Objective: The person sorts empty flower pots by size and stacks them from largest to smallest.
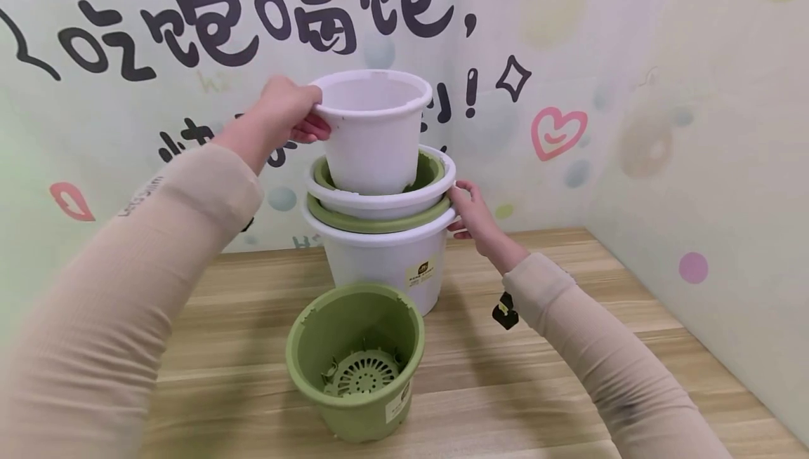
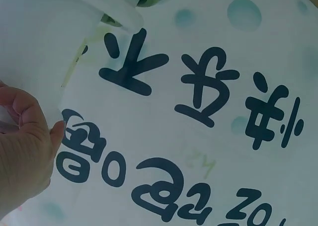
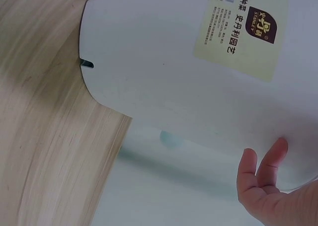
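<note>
In the head view my left hand (image 1: 287, 115) grips the rim of a small white flowerpot (image 1: 376, 143), thumb at the rim and fingers under it. That pot's bottom sits within a green-lined stack: a green pot (image 1: 432, 168), a white pot (image 1: 385, 201), another green rim (image 1: 379, 223) and a large white flowerpot (image 1: 385, 262) at the base. My right hand (image 1: 475, 219) holds the large pot's rim at the right side. In the right wrist view, fingertips (image 3: 280, 145) touch its wall. A separate green flowerpot (image 1: 356, 410) stands in front, its slotted bottom visible.
The stack stands on a wood-grain table (image 1: 253, 347). A printed wall (image 1: 253, 87) rises behind it, and another wall (image 1: 714, 129) runs along the right edge. A label (image 3: 241, 32) is on the large white pot.
</note>
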The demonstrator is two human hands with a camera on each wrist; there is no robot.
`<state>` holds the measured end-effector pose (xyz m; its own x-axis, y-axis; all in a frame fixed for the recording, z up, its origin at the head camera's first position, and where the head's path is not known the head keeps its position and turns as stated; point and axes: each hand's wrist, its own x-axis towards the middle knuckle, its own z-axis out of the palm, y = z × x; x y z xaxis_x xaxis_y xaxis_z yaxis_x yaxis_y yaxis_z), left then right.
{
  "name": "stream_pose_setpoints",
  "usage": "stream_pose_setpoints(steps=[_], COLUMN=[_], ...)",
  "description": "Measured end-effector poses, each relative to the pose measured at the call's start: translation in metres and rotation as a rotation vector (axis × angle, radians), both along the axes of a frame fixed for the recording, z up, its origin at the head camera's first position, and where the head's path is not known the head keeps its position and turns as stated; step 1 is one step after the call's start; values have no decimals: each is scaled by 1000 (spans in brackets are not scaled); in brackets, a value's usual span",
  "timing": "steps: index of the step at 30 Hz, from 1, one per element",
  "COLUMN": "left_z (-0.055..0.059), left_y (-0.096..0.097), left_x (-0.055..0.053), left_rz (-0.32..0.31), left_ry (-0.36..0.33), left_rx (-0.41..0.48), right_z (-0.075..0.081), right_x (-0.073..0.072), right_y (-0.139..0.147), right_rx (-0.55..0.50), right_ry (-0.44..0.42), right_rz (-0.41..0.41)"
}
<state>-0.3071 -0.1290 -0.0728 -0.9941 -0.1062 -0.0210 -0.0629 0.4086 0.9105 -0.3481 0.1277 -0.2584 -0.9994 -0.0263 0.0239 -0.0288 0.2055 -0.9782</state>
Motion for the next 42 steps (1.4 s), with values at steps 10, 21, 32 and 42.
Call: stream_pose_setpoints(steps=[10,21,32,42], left_z=[-32,-59,-63,-59], left_y=[3,-1,-3,-3], left_x=[-10,-24,-32,-34], left_rz=[-40,-73,-174,-211], left_ry=[-33,-73,-66,-144], left_rx=[-33,-80,-216,-291], right_z=[0,0,0,0], right_x=[-1,-2,-1,-2], right_y=[0,-1,0,-2], right_rx=[11,2,2,-3], right_ry=[4,-4,1,0], right_rz=[-5,-18,-10,-9])
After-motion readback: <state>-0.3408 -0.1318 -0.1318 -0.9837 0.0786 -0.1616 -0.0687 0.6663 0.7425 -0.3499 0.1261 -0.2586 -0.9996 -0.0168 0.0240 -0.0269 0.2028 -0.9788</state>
